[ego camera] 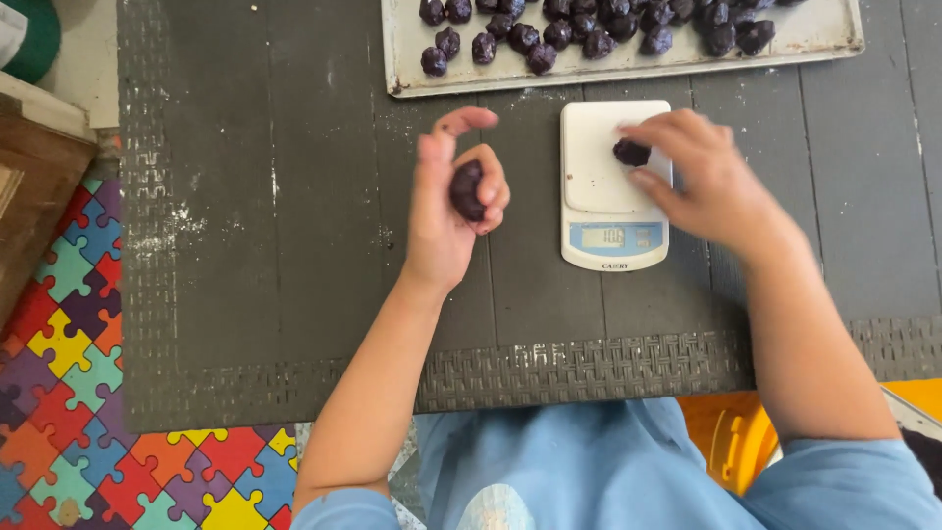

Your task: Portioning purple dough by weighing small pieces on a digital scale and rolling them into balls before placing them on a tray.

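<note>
My left hand (pixel 446 201) is raised over the dark table (pixel 294 245) with its fingers curled around a dark purple dough ball (pixel 466 189). My right hand (pixel 702 177) reaches over a small white kitchen scale (pixel 599 211), and its fingertips pinch a smaller dark purple dough piece (pixel 631 152) that rests on the scale's platform. At the far edge of the table lies a metal baking tray (pixel 814 39) carrying several dark purple dough balls (pixel 549 34).
The table's rim is woven dark wicker (pixel 549 373). A colourful puzzle-piece floor mat (pixel 78 393) lies at the left, with a wooden box (pixel 34 177) above it. An orange plastic object (pixel 726 437) sits by my right side.
</note>
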